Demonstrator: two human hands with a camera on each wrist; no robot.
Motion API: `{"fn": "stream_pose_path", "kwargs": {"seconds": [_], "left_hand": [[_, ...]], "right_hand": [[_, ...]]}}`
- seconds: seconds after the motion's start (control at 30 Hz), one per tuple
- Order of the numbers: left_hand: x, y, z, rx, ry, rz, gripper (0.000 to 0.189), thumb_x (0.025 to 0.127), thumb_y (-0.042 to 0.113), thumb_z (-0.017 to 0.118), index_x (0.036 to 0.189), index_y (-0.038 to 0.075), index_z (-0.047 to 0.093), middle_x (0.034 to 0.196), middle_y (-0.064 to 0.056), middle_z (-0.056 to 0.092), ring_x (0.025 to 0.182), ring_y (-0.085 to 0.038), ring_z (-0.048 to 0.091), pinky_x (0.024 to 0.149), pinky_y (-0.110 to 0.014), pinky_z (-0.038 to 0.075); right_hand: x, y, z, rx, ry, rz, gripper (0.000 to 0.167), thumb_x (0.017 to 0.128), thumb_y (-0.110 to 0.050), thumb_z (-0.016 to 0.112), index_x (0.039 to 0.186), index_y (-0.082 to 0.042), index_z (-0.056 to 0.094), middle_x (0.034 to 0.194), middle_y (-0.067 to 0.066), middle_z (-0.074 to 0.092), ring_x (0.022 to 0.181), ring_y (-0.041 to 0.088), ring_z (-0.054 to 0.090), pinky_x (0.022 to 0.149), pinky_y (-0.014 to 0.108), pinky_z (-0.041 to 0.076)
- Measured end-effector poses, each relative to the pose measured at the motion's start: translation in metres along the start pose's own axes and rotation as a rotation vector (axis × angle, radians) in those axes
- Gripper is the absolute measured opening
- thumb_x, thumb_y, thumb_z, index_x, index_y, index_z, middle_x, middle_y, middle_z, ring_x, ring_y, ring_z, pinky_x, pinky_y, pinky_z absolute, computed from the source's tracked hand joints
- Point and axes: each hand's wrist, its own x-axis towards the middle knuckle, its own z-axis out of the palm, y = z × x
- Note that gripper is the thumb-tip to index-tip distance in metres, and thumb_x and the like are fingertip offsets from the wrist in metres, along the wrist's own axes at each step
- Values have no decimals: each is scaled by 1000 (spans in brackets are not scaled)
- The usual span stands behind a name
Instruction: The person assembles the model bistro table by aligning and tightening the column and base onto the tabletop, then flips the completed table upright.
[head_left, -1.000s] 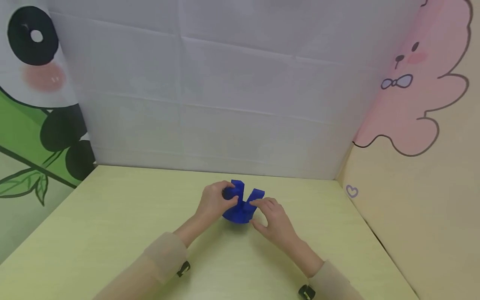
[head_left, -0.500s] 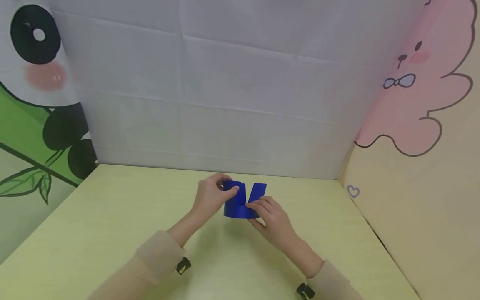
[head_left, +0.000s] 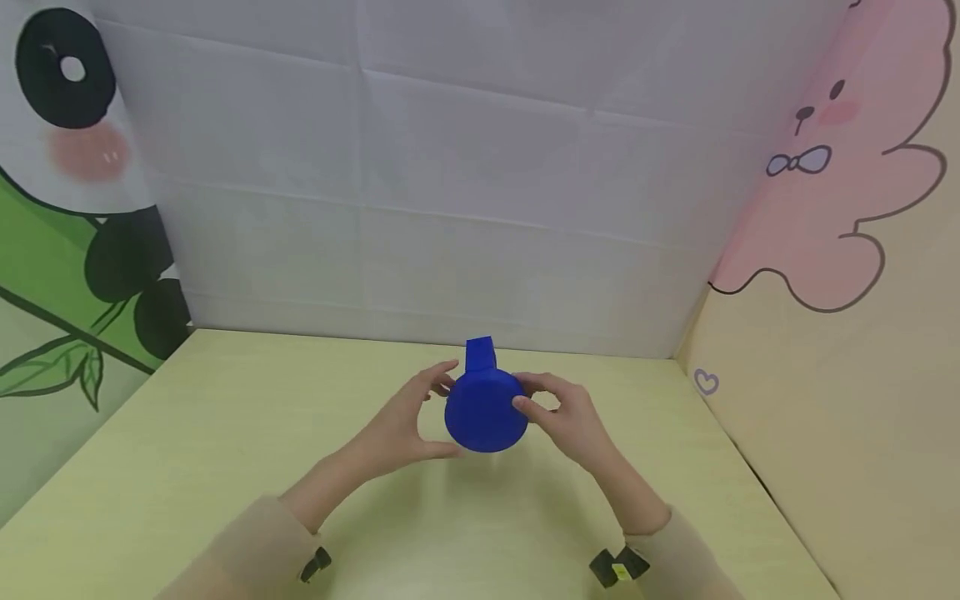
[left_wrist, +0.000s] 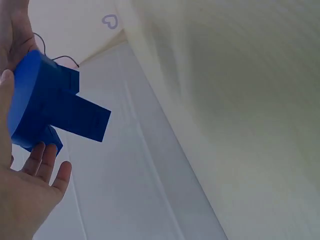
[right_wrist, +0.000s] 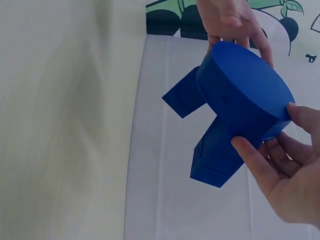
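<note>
A blue round piece with a short thick rim and several blocky prongs is held up over the table, its flat round face towards the head camera. One prong points up and away. My right hand pinches the rim at the right, thumb on the flat face's edge and fingers behind, as the right wrist view shows. At the opposite side my left hand is spread, thumb low and fingers high, fingertips right by the rim. In the left wrist view, prongs of the blue piece stick out past the left fingers.
The pale yellow tabletop spreads beneath both hands. A creased white sheet hangs along its back edge. Printed walls stand at both sides, with a pink bear on the right.
The blue piece has been turned from prongs up to flat face towards the head camera. The left hand has loosened its grip and spread; the right hand has shifted its grip to the rim.
</note>
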Motion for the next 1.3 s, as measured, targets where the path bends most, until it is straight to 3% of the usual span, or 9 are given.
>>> {"fn": "stream_pose_path", "kwargs": {"seconds": [0.1, 0.17, 0.33, 0.47, 0.6, 0.8, 1.07, 1.3], "left_hand": [[-8, 0, 6, 92, -1, 89, 106, 60, 30, 90, 145, 15, 29, 121, -2, 52, 111, -19, 50, 92, -45, 43], [-11, 0, 10, 145, 29, 111, 106, 59, 30, 91, 144, 16, 30, 121, -3, 52, 110, -19, 50, 92, -46, 42], [-13, 1, 15, 181, 90, 72, 105, 56, 34, 92, 142, 18, 33, 119, -5, 52, 109, -19, 50, 92, -47, 45], [-11, -2, 12, 132, 98, 18, 103, 56, 32, 92, 141, 18, 36, 114, -4, 53, 106, -18, 49, 89, -46, 45], [-5, -8, 7, 44, 54, -53, 101, 58, 30, 91, 142, 19, 36, 113, -3, 53, 106, -18, 47, 88, -47, 45], [4, -21, 1, -11, -44, -165, 99, 59, 39, 89, 141, 19, 37, 111, -3, 55, 104, -22, 48, 87, -50, 44], [14, -46, 1, -58, -193, -296, 96, 64, 46, 85, 141, 18, 37, 109, -6, 57, 108, -31, 50, 87, -51, 43], [23, -69, 7, -97, -273, -330, 95, 66, 43, 84, 143, 15, 35, 111, -6, 62, 106, -23, 54, 94, -55, 41]], "right_hand": [[5, 1, -2, 115, -40, 101, 38, 90, -24, 65, 123, -7, 61, 111, 12, 66, 102, 27, 63, 74, 37, 56], [7, 2, -2, 177, -69, 159, 40, 91, -27, 63, 125, -7, 60, 116, 13, 64, 102, 28, 64, 73, 38, 56], [12, 6, 5, 301, -99, 218, 42, 91, -27, 63, 127, -5, 55, 119, 18, 62, 103, 30, 64, 72, 38, 57], [14, 9, 11, 346, -79, 217, 41, 90, -24, 65, 125, -6, 53, 119, 19, 62, 105, 29, 62, 74, 41, 56], [14, 16, 14, 244, -109, 148, 48, 86, -26, 70, 128, -16, 50, 122, 10, 60, 110, 23, 56, 82, 38, 52], [14, 34, 20, 78, -163, 22, 76, 74, -29, 81, 138, -26, 40, 127, 4, 55, 114, 25, 45, 85, 41, 40], [19, 53, 38, 5, -103, 89, 79, 70, -37, 83, 137, -26, 42, 120, 4, 57, 115, 35, 46, 92, 54, 40], [30, 71, 47, -35, -135, 177, 77, 73, -42, 79, 138, -26, 40, 122, 6, 57, 115, 27, 48, 87, 46, 45]]}}
